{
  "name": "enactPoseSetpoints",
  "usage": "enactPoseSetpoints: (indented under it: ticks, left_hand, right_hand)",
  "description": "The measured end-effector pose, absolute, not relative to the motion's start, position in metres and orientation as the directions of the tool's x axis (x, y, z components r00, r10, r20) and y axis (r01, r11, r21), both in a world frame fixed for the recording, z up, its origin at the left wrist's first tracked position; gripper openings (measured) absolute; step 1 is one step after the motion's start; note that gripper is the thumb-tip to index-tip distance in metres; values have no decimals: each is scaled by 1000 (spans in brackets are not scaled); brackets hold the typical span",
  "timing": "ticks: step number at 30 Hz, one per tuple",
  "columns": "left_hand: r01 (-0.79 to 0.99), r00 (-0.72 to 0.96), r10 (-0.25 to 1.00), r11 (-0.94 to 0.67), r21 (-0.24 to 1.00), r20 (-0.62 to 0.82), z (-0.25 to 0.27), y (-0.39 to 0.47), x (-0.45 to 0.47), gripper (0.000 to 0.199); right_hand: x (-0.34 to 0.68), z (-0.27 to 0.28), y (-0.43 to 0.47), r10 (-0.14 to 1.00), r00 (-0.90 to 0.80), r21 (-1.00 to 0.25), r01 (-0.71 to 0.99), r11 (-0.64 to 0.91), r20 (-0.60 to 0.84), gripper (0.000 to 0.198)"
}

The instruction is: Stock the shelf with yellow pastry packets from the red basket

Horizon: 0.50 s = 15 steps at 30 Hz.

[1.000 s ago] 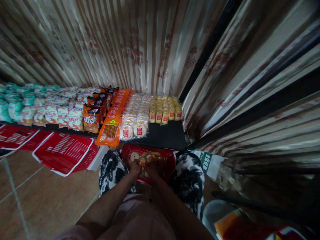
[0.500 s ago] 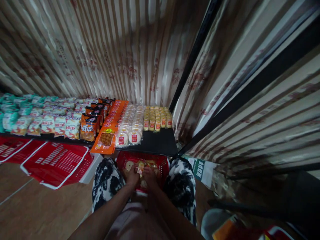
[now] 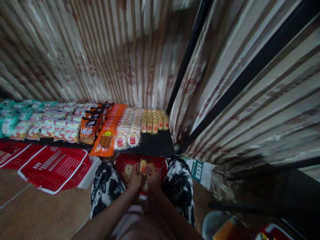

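Observation:
Between my knees stands a red plastic basket (image 3: 163, 166) with wrapped snacks inside, among them a round pale cake (image 3: 128, 169). Above it, my left hand (image 3: 135, 176) and my right hand (image 3: 153, 176) together hold one small yellow wrapped snack (image 3: 143, 165) upright. The left fingers close on its left side, the right fingers on its right side. Similar yellow packets (image 3: 155, 120) stand in rows at the right end of the black shelf (image 3: 157, 143), just beyond the basket. Beside them lie rows of clear-wrapped round white cakes (image 3: 133, 139).
Further left on the shelf are a long orange bag (image 3: 103, 141), orange-black bags (image 3: 88, 130), white bags (image 3: 72, 130) and green bags (image 3: 10, 125). Another red basket (image 3: 55, 166) with a white handle sits on the floor at left. Black poles and a striped curtain (image 3: 120, 50) stand behind.
Both hands have lifted the yellow snack slightly up from among the basket's contents, and it now stands upright between my fingers. The camera view has shifted a little.

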<state>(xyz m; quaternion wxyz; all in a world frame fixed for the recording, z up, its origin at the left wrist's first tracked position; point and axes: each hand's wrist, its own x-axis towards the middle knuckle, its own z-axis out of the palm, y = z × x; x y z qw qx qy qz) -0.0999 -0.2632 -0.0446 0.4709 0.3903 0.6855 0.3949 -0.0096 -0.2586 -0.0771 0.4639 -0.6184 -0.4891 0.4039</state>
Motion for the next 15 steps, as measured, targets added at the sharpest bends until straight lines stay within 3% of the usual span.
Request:
enactPoseSetpoints:
  ticks: [15]
  left_hand:
    - [77,-226,957,204,976,-182,-5,-255,-78,23]
  right_hand:
    - [15,-20,-254,974,156,-859,508,61,162,33]
